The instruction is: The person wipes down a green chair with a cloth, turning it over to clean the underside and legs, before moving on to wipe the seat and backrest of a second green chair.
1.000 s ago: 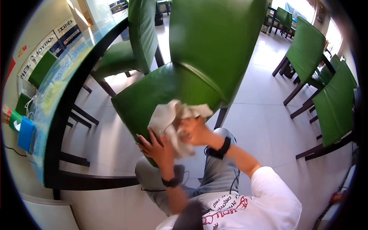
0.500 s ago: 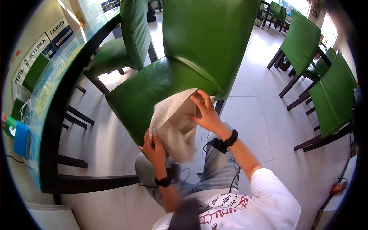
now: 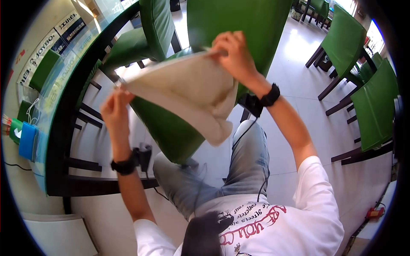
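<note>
A pale cream cloth (image 3: 188,85) is stretched between my two hands in the air, over the seat of a green chair (image 3: 164,128). My left hand (image 3: 116,102) pinches one corner at the left. Farther up and to the right, my right hand (image 3: 232,53) grips another corner with closed fingers. The cloth's top edge runs taut between them, while its lower part hangs in loose folds and is slightly blurred. Behind it rises the chair's backrest (image 3: 235,21). Each wrist wears a black band with a small cabled device.
A glass-topped table (image 3: 64,91) with a dark frame stands on the left, with a blue box (image 3: 28,141) on it. Another green chair (image 3: 153,30) is tucked beside it. More green chairs (image 3: 371,102) line the right side. Pale tiles (image 3: 290,123) cover the floor.
My hands have moved apart and upward, the left one out to the left. The cloth, bunched low before, is now spread wide between them.
</note>
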`<state>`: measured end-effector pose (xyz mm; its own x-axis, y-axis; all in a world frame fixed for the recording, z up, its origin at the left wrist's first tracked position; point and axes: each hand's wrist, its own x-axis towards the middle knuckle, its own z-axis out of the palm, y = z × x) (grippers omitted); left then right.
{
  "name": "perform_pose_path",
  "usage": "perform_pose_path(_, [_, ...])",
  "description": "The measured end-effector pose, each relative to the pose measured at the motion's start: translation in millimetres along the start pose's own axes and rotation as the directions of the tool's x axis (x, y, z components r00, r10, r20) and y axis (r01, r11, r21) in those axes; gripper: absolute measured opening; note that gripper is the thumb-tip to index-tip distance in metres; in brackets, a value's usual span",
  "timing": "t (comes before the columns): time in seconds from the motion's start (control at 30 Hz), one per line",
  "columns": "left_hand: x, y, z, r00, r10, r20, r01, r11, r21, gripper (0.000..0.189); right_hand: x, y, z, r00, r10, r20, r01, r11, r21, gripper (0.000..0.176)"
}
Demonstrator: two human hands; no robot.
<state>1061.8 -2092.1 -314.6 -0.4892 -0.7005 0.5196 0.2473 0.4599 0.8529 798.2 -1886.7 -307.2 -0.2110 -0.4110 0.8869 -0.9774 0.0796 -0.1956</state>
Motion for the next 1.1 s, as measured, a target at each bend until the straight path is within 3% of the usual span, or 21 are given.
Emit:
perform_pose_path(0.03, [18.6,13.3,-4.5,0.998,0.058,0.022,-0.057,0.997,-0.053,0.029,16.0,-5.8,-4.5,0.986,-0.126,-0.113,0.103,0.976,-0.192,0.017])
perform_pose_path(0.13, [53.5,59.6,-4.9,0.982,0.186,-0.007,-0.186,0.976,-0.113,0.028,37.2,-5.9,-0.1,0.935,-0.217,-0.281,0.178,0.971,-0.158,0.02])
perform_pose_path(0.17, [63.0,65.8,-7.8,0.977,0.208,-0.049,-0.213,0.969,-0.125,0.028,34.4,-7.9,2.1,0.953,-0.174,-0.25,0.133,0.976,-0.174,0.025])
perform_pose_path(0.23, [72.1,81.8,-11.2,0.96,0.238,-0.151,-0.256,0.959,-0.12,0.027,25.0,-6.5,2.7,0.996,-0.059,-0.059,0.05,0.987,-0.153,0.029])
perform_pose_path(0.33, [73.8,92.7,-21.0,0.951,0.254,-0.178,-0.252,0.967,0.036,0.026,4.6,16.1,9.8,0.978,0.075,0.195,-0.052,0.991,-0.122,0.033])
perform_pose_path(0.47, [45.1,60.2,-26.9,0.983,0.172,0.058,-0.182,0.939,0.292,0.024,-46.9,31.2,4.4,0.894,0.221,0.39,-0.183,0.974,-0.132,0.027])
perform_pose_path(0.53, [18.4,34.5,-18.0,0.948,0.173,0.266,-0.279,0.854,0.439,0.025,-91.9,11.0,-8.1,0.86,0.073,0.506,-0.129,0.989,0.076,0.024])
perform_pose_path(0.6, [-13.8,10.6,-2.9,0.938,0.032,0.346,-0.173,0.906,0.386,0.03,-157.4,-10.5,-22.7,0.453,-0.094,0.887,-0.234,0.947,0.219,0.032])
perform_pose_path(0.63, [-27.7,6.3,8.0,0.927,0.009,0.376,-0.154,0.922,0.356,0.031,-188.3,-22.9,-31.1,0.146,-0.154,0.977,-0.093,0.981,0.168,0.038])
perform_pose_path(0.7, [-40.2,-3.5,15.1,0.89,-0.081,0.45,-0.1,0.926,0.364,0.031,-266.0,-22.7,-48.5,-0.051,-0.194,0.98,0.004,0.981,0.194,0.066])
perform_pose_path(0.8, [-45.8,-9.7,22.6,0.89,-0.095,0.445,-0.046,0.954,0.296,0.031,-310.9,-4.4,-56.9,0.074,-0.157,0.985,0.057,0.987,0.153,0.068])
perform_pose_path(0.93, [-39.7,-31.5,26.7,0.904,-0.104,0.414,0.03,0.983,0.181,0.032,-303.1,16.5,-45.7,-0.091,-0.056,0.994,-0.09,0.995,0.047,0.059])
perform_pose_path(0.97, [-40.3,-43.8,27.4,0.898,-0.103,0.428,-0.003,0.971,0.241,0.033,-295.5,17.2,-44.5,-0.109,-0.053,0.993,-0.108,0.993,0.041,0.055])
perform_pose_path(1.03, [-44.6,-79.3,28.4,0.887,-0.105,0.449,-0.073,0.93,0.361,0.035,-276.4,17.6,-42.0,-0.143,-0.054,0.988,-0.14,0.99,0.034,0.046])
perform_pose_path(1.1, [-57.5,-103.0,37.0,0.869,-0.198,0.453,0.063,0.953,0.295,0.036,-289.0,36.3,-29.6,-0.083,-0.045,0.996,-0.284,0.959,0.02,0.036])
